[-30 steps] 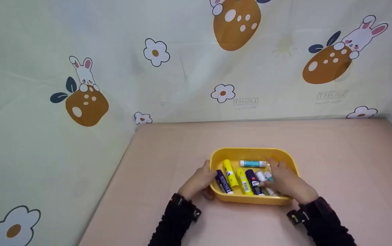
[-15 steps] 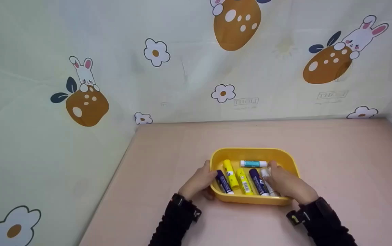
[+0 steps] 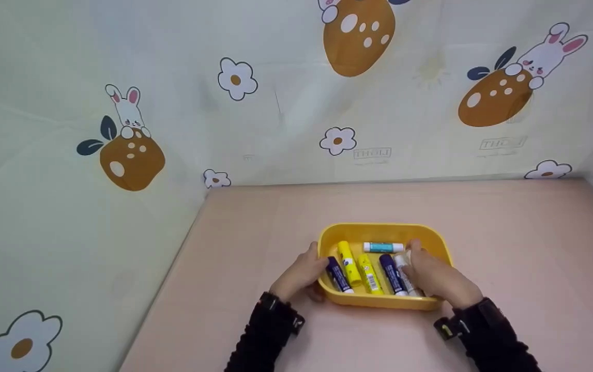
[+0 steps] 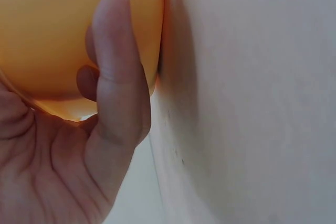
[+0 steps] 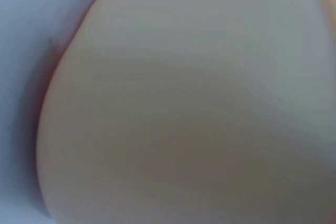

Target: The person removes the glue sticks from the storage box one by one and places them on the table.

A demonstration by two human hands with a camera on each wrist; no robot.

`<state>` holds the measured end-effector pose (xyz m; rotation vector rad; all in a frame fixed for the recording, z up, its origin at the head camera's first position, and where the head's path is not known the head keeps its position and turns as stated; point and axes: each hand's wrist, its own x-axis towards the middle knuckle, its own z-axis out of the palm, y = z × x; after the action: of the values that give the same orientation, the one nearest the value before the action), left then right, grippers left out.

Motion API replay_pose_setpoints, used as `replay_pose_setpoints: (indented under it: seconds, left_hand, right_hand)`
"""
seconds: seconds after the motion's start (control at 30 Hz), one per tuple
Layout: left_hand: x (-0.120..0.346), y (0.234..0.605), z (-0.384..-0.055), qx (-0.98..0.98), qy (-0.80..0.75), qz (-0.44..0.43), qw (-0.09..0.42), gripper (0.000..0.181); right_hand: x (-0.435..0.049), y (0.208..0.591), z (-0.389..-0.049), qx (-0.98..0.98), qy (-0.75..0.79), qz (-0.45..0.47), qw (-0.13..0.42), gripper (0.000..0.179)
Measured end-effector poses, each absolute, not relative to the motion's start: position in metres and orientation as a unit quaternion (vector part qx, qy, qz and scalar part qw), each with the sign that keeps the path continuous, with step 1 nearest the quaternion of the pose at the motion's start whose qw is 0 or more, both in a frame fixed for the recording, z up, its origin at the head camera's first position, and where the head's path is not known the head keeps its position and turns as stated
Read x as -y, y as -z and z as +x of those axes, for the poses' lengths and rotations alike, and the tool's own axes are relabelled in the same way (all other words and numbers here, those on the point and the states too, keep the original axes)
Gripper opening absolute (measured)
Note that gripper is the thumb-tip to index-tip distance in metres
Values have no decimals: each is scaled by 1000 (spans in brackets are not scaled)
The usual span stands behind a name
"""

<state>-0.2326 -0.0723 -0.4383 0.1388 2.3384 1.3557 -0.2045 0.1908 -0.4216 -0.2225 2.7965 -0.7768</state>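
A yellow plastic tray (image 3: 379, 301) stands on the table and holds several glue sticks. My left hand (image 3: 301, 271) grips its left end, thumb at the rim and fingers curled beneath; the left wrist view shows these fingers (image 4: 115, 51) against the outer wall. At the tray's right end my right hand (image 3: 433, 274) reaches inside, fingers bent around a white glue stick (image 3: 409, 285) and partly hiding it. Beside it lies a navy glue stick (image 3: 393, 276). Further left are two yellow glue sticks (image 3: 349, 263) and another navy glue stick (image 3: 339, 275).
A teal-and-white glue stick (image 3: 383, 247) lies crosswise near the tray's far wall. The pinkish table (image 3: 255, 222) meets a pale printed wall covering (image 3: 286, 113) at the back and left. In the right wrist view the tray's outer wall (image 5: 184, 103) fills most of the picture, blurred.
The right hand's fingers have drawn together around the white glue stick. The navy glue stick beside it has shifted right and turned a little. The tray and left hand stay where they were.
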Motion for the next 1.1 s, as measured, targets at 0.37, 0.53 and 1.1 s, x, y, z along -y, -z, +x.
replay_pose_setpoints:
  seconds: [0.37, 0.53, 1.1]
  left_hand:
    - [73, 439, -234, -845, -489, 56, 210, 39]
    - [73, 438, -233, -846, -487, 46, 214, 40]
    - [72, 437, -233, -845, -486, 35, 220, 47]
  right_hand:
    - [-194, 409, -201, -951, 278, -51, 128, 40]
    - [-198, 402, -199, -947, 288, -33, 140, 42]
    - [-207, 386, -198, -957, 263, -45, 113, 51]
